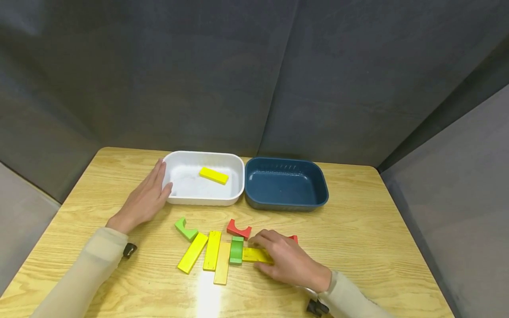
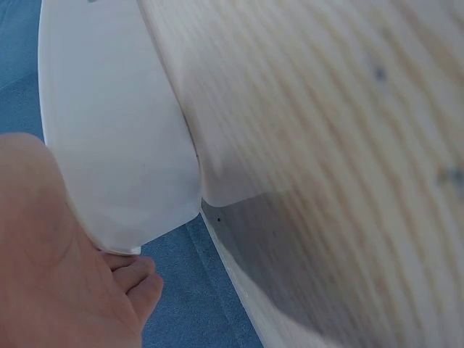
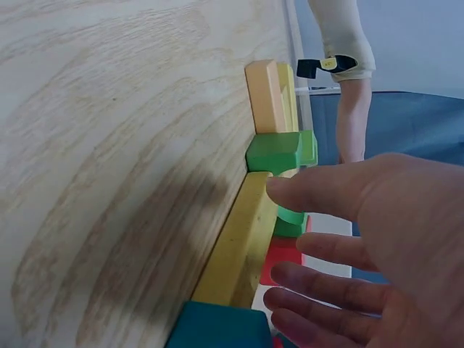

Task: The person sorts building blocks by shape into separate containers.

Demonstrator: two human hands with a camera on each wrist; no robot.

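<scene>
My left hand [image 1: 145,198] rests at the left end of a white tray [image 1: 204,202], fingers straight along its rim and thumb at the front corner. In the left wrist view that hand lies beside the white wall. My right hand [image 1: 286,260] hovers over a yellow block [image 1: 254,255], thumb and fingers spread on either side. The right wrist view has the thumb close to the yellow block [image 3: 235,243], the other fingers loosely extended. A green arched block [image 1: 236,251] touches its left end. A teal block [image 3: 217,326] also appears there, hidden under the hand in the head view.
Inside the white tray lies a yellow block [image 1: 214,175]. A dark blue tray [image 1: 286,206] stands right against it. Around the right hand lie a red arched block [image 1: 238,230], another green arch [image 1: 185,229], yellow blocks [image 1: 192,253] and a natural wood block [image 1: 222,263].
</scene>
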